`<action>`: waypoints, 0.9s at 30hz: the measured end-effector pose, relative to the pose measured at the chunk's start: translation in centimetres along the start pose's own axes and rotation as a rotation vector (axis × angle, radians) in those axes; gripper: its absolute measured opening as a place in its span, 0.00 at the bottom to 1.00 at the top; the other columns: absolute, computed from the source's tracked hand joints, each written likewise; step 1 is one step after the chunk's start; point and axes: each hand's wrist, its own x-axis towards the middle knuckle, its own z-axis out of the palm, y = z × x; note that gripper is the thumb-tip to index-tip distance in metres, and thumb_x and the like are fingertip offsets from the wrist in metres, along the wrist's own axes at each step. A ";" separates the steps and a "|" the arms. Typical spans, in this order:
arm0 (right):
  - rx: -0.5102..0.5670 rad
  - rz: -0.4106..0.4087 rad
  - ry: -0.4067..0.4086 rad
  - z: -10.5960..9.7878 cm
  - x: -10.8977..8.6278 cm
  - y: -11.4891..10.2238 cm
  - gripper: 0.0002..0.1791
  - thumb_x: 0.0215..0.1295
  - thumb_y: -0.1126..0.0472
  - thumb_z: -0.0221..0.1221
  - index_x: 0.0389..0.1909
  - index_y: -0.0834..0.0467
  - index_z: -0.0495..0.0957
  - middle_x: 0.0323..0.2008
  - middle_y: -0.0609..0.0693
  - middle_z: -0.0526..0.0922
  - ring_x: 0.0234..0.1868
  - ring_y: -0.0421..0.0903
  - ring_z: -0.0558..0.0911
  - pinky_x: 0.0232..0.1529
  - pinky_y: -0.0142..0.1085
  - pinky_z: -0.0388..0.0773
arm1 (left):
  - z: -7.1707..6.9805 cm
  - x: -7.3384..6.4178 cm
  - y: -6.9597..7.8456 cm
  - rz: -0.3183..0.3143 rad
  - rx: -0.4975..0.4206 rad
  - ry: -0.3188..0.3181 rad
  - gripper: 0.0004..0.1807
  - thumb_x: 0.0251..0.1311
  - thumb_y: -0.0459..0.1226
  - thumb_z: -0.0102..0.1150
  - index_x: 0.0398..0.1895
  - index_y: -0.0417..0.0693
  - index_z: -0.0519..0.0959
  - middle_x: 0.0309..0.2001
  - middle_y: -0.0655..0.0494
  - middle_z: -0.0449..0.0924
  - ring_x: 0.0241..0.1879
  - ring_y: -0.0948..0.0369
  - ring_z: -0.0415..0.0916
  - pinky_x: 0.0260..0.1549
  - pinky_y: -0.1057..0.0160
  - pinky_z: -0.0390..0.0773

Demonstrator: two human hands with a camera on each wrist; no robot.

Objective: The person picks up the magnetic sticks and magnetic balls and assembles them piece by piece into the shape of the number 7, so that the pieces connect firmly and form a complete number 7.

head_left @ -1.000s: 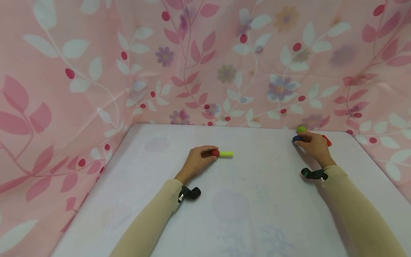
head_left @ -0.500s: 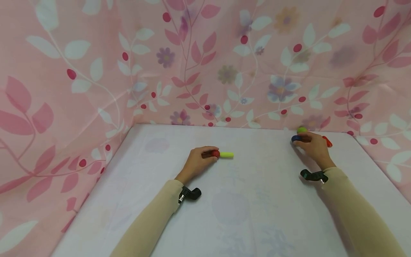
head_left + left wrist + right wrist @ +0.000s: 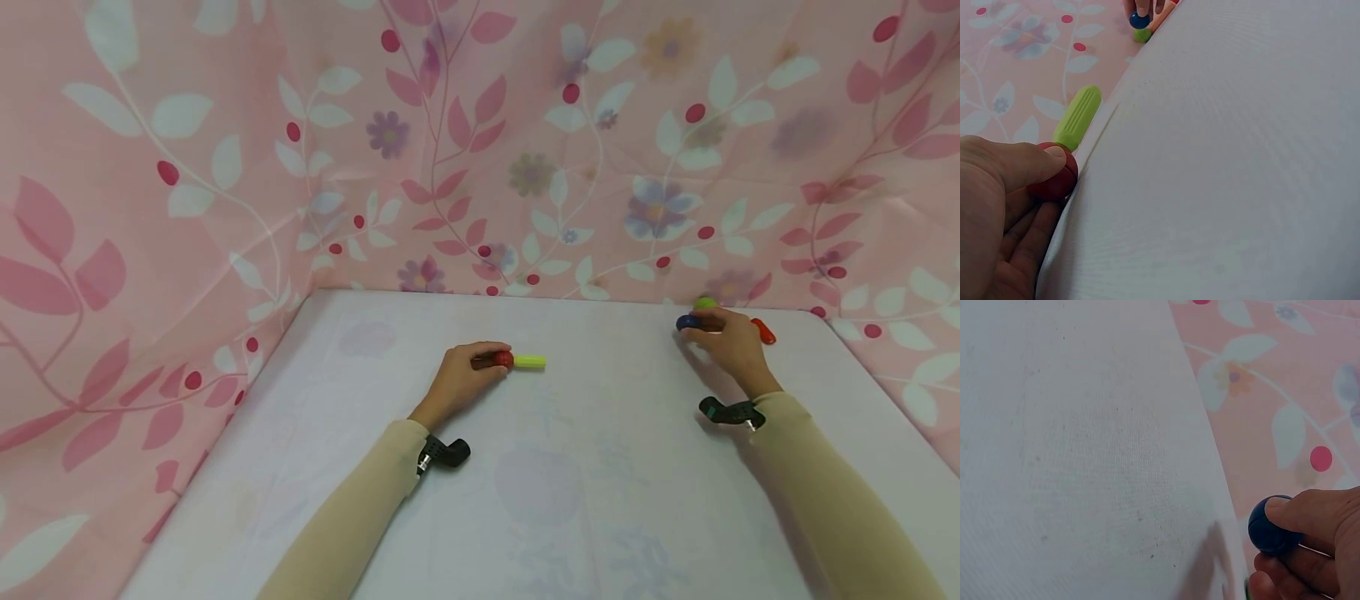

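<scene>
Blue ball (image 3: 684, 322), pinched in the right hand (image 3: 731, 343), has edged left near the green ball (image 3: 703, 302); I judge it is being drawn clear. I find the left hand (image 3: 465, 372) unmoved, gripping the red ball (image 3: 504, 359) over the white table (image 3: 465, 533).

My left ball (image 3: 1059, 182) is dark red, its stick (image 3: 1077, 117) yellow-green, my right ball (image 3: 1267, 532) dark blue, my sleeves (image 3: 345, 508) plain beige, the tabletop (image 3: 615, 400) whitish, and the curtain (image 3: 495, 192) pink with printed leaves and flowers.

Long beige sleeves (image 3: 348, 508) with black, bent wrist cameras (image 3: 452, 452)
</scene>
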 end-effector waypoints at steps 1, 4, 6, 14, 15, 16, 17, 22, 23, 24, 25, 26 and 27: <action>-0.001 -0.004 0.003 0.1 0.0 0.0 0.32 0.73 0.49 0.65 0.66 0.69 0.75 0.58 0.71 0.79 0.61 0.68 0.75 0.44 0.32 0.75 | 0.0 0.0 0.0 0.001 -0.001 -0.001 0.21 0.64 0.32 0.72 0.60 0.49 0.85 0.56 0.52 0.84 0.51 0.61 0.84 0.55 0.63 0.80; -0.012 -0.027 0.015 0.2 0.0 -0.1 0.32 0.73 0.49 0.65 0.66 0.69 0.75 0.57 0.72 0.80 0.60 0.69 0.75 0.46 0.39 0.75 | 0.0 0.0 0.1 0.005 -0.002 -0.001 0.20 0.64 0.32 0.72 0.60 0.49 0.85 0.56 0.52 0.84 0.51 0.61 0.83 0.55 0.62 0.80; -0.014 -0.040 0.019 0.3 -0.1 -0.2 0.31 0.74 0.49 0.65 0.66 0.69 0.75 0.57 0.72 0.80 0.60 0.69 0.75 0.48 0.43 0.74 | 0.0 0.0 0.1 0.011 -0.003 -0.001 0.20 0.64 0.32 0.72 0.60 0.48 0.85 0.55 0.52 0.84 0.51 0.61 0.83 0.55 0.62 0.80; -0.024 -0.087 0.038 0.7 -0.2 -1.0 0.29 0.74 0.50 0.65 0.63 0.69 0.77 0.55 0.72 0.81 0.59 0.69 0.75 0.53 0.51 0.70 | -0.1 -0.1 0.1 0.005 -0.004 0.000 0.21 0.64 0.32 0.72 0.60 0.48 0.85 0.55 0.52 0.85 0.51 0.60 0.83 0.55 0.61 0.80; -0.025 -0.090 0.038 0.7 -0.1 -1.0 0.29 0.74 0.50 0.65 0.63 0.68 0.77 0.55 0.72 0.81 0.59 0.69 0.75 0.52 0.51 0.70 | -0.1 -0.1 0.1 0.003 -0.004 0.001 0.21 0.64 0.32 0.72 0.60 0.48 0.85 0.55 0.52 0.84 0.51 0.60 0.83 0.55 0.61 0.80; -0.025 -0.091 0.039 0.8 -0.2 -1.2 0.29 0.74 0.50 0.65 0.63 0.68 0.77 0.55 0.72 0.81 0.59 0.69 0.75 0.52 0.51 0.70 | -0.1 -0.1 0.1 0.001 -0.004 0.002 0.21 0.64 0.32 0.72 0.60 0.48 0.85 0.55 0.52 0.84 0.51 0.60 0.83 0.55 0.61 0.80; -0.023 -0.092 0.036 0.8 -0.2 -1.3 0.29 0.74 0.50 0.65 0.64 0.68 0.77 0.55 0.71 0.81 0.59 0.69 0.75 0.51 0.50 0.70 | -0.1 -0.1 0.1 0.000 -0.003 0.002 0.21 0.64 0.32 0.72 0.60 0.48 0.85 0.55 0.52 0.84 0.52 0.60 0.83 0.55 0.62 0.80; -0.025 -0.099 0.031 1.0 -0.4 -2.0 0.28 0.74 0.50 0.65 0.64 0.66 0.78 0.55 0.70 0.81 0.60 0.68 0.74 0.49 0.49 0.71 | -0.1 -0.1 0.2 -0.001 -0.005 0.006 0.21 0.64 0.31 0.72 0.60 0.48 0.85 0.55 0.53 0.85 0.51 0.61 0.83 0.54 0.62 0.80; -0.028 -0.103 0.030 1.0 -0.4 -2.1 0.28 0.74 0.50 0.65 0.64 0.65 0.78 0.55 0.70 0.81 0.60 0.67 0.74 0.49 0.49 0.71 | -0.1 -0.1 0.2 -0.003 -0.003 0.005 0.20 0.64 0.32 0.72 0.60 0.48 0.85 0.55 0.53 0.85 0.51 0.61 0.83 0.54 0.63 0.80; -0.029 -0.106 0.030 1.0 -0.5 -2.3 0.28 0.74 0.50 0.65 0.64 0.65 0.78 0.55 0.69 0.81 0.60 0.67 0.75 0.49 0.50 0.71 | -0.1 -0.1 0.2 -0.006 -0.003 0.004 0.21 0.64 0.32 0.72 0.60 0.48 0.85 0.55 0.53 0.85 0.51 0.61 0.83 0.54 0.63 0.80; -0.026 -0.106 0.031 1.0 -0.5 -2.4 0.27 0.74 0.51 0.65 0.64 0.65 0.78 0.55 0.69 0.82 0.60 0.67 0.75 0.50 0.50 0.71 | -0.1 -0.1 0.2 -0.007 -0.003 0.002 0.21 0.65 0.32 0.72 0.60 0.49 0.85 0.55 0.53 0.85 0.51 0.61 0.83 0.54 0.63 0.80; -0.024 -0.107 0.029 1.1 -0.6 -2.5 0.27 0.74 0.51 0.65 0.64 0.64 0.78 0.56 0.68 0.82 0.60 0.66 0.75 0.50 0.51 0.71 | -0.1 -0.1 0.2 -0.010 -0.002 0.000 0.21 0.65 0.32 0.72 0.60 0.49 0.85 0.55 0.54 0.85 0.51 0.62 0.83 0.54 0.63 0.80; -0.023 -0.107 0.027 1.1 -0.6 -2.6 0.27 0.74 0.51 0.65 0.64 0.64 0.78 0.56 0.68 0.82 0.60 0.66 0.75 0.50 0.51 0.71 | -0.1 -0.1 0.2 -0.013 -0.002 -0.001 0.21 0.65 0.32 0.72 0.61 0.49 0.85 0.55 0.54 0.85 0.51 0.62 0.83 0.54 0.63 0.80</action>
